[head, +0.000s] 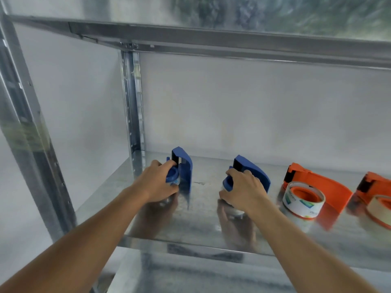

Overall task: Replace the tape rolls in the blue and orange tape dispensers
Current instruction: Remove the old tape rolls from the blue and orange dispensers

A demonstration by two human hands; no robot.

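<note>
From the head view, both hands are reaching onto the metal shelf [201, 235], each one working on a blue dispenser. The left hand [157, 182], at lower centre-left of the frame, is curling its fingers round the tape roll [172, 179] on the hub of the left blue tape dispenser [186, 168], which is standing upright near the shelf's back corner post [132, 102]. The right hand [243, 187], at lower centre, is wrapping over the roll [227, 185] of the second blue tape dispenser [254, 168]; its fingers are lying across the top of the roll and much of that roll is hidden under the palm.

By my reading, this is the opening step: the rolls on the blue pair are being gripped for pulling off the hubs. The next move is calling for a sideways pull along each hub, with the dispenser bodies kept from sliding on the slick, reflective metal.

The blue rolls are looking thin and clear, with blue hubs showing in their centres. To the right of the frame, an orange tape dispenser [317, 185] is sitting untouched with a clear printed-core tape roll [302, 199] on its hub, and another orange dispenser [374, 191] is being cut off by the right edge. No spare rolls are showing anywhere in view.
</note>
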